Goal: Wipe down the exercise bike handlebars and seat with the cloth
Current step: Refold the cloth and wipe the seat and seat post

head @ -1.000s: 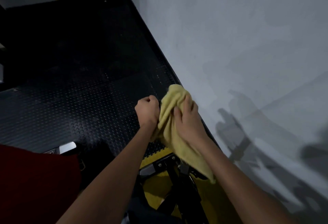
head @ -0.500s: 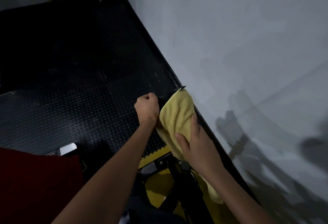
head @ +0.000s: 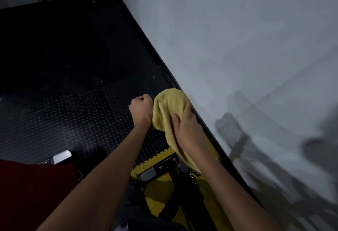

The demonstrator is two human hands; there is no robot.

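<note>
My right hand (head: 184,130) presses a yellow cloth (head: 167,110) around something dark that the cloth hides, most likely a handlebar of the bike. My left hand (head: 140,109) is a closed fist just left of the cloth, gripping a dark bar that I can barely make out. The black frame of the exercise bike (head: 182,181), with bolts and a grey metal part, shows below my hands. The seat is out of sight.
A black studded rubber mat (head: 73,93) covers the floor to the left, with a yellow border (head: 155,157) near the bike. A grey wall (head: 237,48) rises close on the right. A red cloth or garment (head: 27,194) fills the lower left.
My right hand slid down the cloth and then back up a little. The cloth now lies smoother and rounder over the covered end. The left fist stayed put.
</note>
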